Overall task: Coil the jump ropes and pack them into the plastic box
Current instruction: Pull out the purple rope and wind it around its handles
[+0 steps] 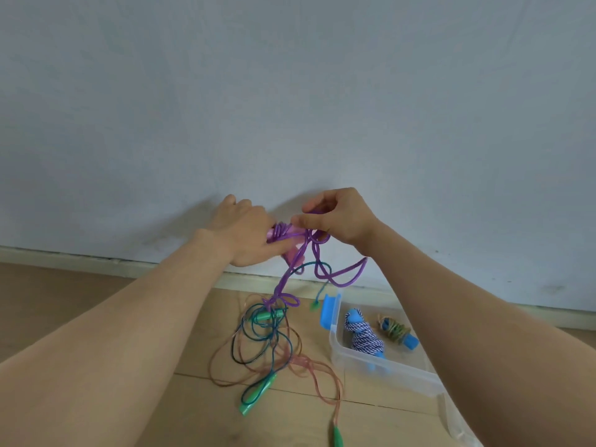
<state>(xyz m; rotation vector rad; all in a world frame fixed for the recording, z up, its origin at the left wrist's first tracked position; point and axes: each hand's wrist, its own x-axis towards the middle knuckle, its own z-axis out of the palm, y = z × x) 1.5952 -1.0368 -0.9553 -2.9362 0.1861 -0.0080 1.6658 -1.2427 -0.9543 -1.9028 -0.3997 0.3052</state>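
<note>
This is a plain indoor room, likely in a home. A light wood-plank floor (209, 414) meets a pale skirting board (96, 261) under a bare, scuffed bluish-white painted wall (290, 91). Jump ropes (258, 393) and a clear plastic box (387, 366) lie directly on the floor.

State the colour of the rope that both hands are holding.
Purple; the rope shows best in the head view.
</note>
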